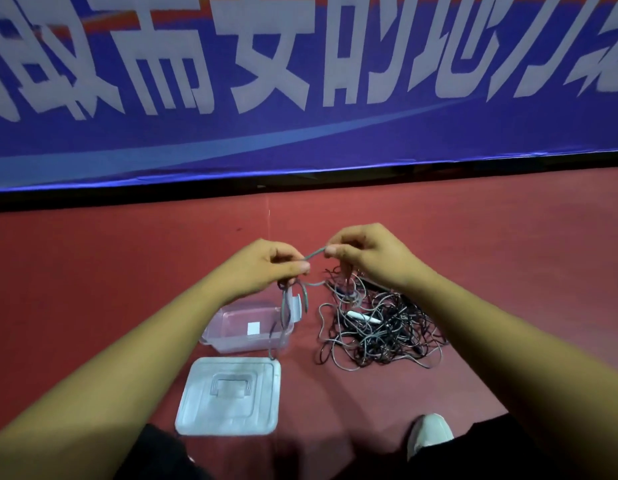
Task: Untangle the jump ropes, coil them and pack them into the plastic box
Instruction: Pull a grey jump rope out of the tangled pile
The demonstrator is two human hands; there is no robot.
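A tangled heap of grey and black jump ropes [380, 330] lies on the red floor, with a white handle [364, 317] showing in it. My left hand [266, 268] and my right hand [366, 252] are raised above the floor, both pinching one grey rope [316, 253] that spans the short gap between them. Loops of that rope hang from my left hand over the open clear plastic box [214, 336]. More strands drop from my right hand into the heap.
The box's pale lid [229, 398] lies flat on the floor in front of the box. A blue banner [300, 98] with large white characters stands along the far edge of the floor. My shoe [428, 433] shows at the lower right.
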